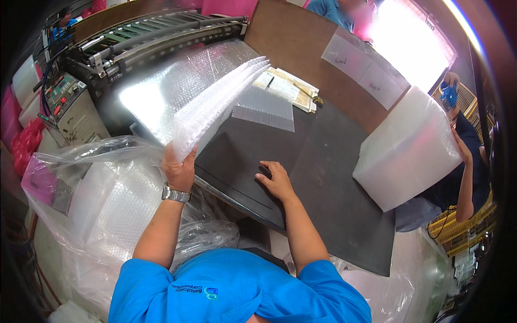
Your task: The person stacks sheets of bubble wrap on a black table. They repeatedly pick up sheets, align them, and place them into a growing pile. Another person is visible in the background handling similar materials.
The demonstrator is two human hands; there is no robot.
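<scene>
Bubble-wrap sheets (215, 102), clear, a fanned stack, held up off the table by the left hand (179, 171); fingers clamped on the stack's lower corner, sheets spreading up and to the right over the machine's outfeed. Wristwatch (176, 194), metal band, on left wrist.

Right hand (276, 180): palm down, fingers spread flat, resting on the black table top (334, 177); grips nothing.

Nearby items:
- Single bubble-wrap piece (266, 110), flat on table, just beyond the held stack.
- Paper sheets/labels (288, 89), pale, on table behind that piece, near the brown board (301, 48).
- Wide bubble-wrap web (161, 91) lying over machine outfeed, under/behind the held stack; glare on it.
- Machine (145, 37) w/ rollers, far left top; control box (67, 99) w/ buttons on its left side.
- Large clear plastic bag (107, 204), left of person, holding stacked bubble wrap; touches table edge.
- White foam-sheet block (406, 148), right end of table, well apart from both hands; a co-worker's hand (463, 148) rests against its right side. That co-worker's other hand (448, 91) is raised in a blue glove.
- Pink bags (24, 142), far left edge.
- Blue shirt (231, 290) of the wearer, bottom centre.
</scene>
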